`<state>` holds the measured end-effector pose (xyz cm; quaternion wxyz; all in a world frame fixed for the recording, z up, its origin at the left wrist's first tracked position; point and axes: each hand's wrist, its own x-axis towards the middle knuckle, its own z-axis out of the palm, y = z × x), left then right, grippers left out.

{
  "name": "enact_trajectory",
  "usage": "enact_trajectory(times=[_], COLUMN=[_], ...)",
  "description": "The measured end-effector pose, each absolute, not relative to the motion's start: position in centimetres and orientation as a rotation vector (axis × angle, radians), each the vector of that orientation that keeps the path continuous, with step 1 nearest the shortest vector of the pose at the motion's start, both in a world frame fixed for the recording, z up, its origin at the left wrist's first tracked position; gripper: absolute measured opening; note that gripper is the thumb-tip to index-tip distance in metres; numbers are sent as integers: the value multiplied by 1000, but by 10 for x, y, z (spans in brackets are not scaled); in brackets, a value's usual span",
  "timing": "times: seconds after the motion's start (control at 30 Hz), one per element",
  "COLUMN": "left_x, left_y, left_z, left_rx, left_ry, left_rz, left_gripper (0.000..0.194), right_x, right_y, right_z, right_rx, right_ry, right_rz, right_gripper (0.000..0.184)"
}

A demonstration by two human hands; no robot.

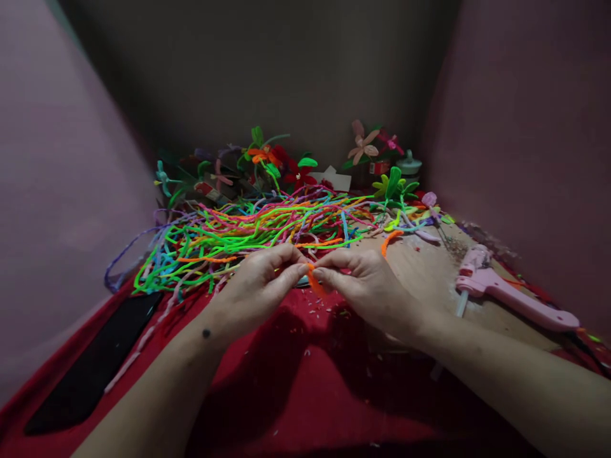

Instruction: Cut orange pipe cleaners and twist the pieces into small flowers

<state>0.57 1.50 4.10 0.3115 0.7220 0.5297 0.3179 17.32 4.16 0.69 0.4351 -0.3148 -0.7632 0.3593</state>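
Between my two hands is a short orange pipe cleaner (312, 280), partly blurred and hanging below the fingertips. My left hand (267, 280) pinches it between thumb and forefinger. From the other side my right hand (360, 283) pinches the same piece, the fingertips of both hands almost touching. Just beyond the hands lies a wide heap of long pipe cleaners (238, 222) in green, pink, orange, yellow and blue. A loose bent orange piece (391, 242) rests on the cardboard (415, 273), to the right of the heap.
A pink glue gun (515, 296) lies on the cardboard at the right. At the left, a black phone-like slab (95, 362) rests on the red cloth (286, 407). Pipe-cleaner flowers (365, 146) and a lidded jar (409, 166) stand at the back. Small fluff bits dot the cloth.
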Motion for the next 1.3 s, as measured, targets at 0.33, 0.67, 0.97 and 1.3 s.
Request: enact_trajectory(times=[0.33, 0.67, 0.97, 1.3], left_x=[10, 12, 14, 13], left_y=[16, 14, 14, 22], left_z=[39, 42, 35, 29], left_rx=[2023, 1725, 1842, 1553], left_ry=[1534, 1386, 1454, 1310], left_rz=[1000, 893, 909, 963], left_gripper=[17, 14, 12, 15], right_x=[171, 167, 166, 163], right_y=[50, 46, 46, 45], right_z=[7, 5, 1, 0], right_rx=[-856, -932, -885, -907], right_ry=[-1643, -1706, -1377, -1329], right_rz=[1546, 1386, 1911, 1958], right_gripper=[14, 9, 11, 11])
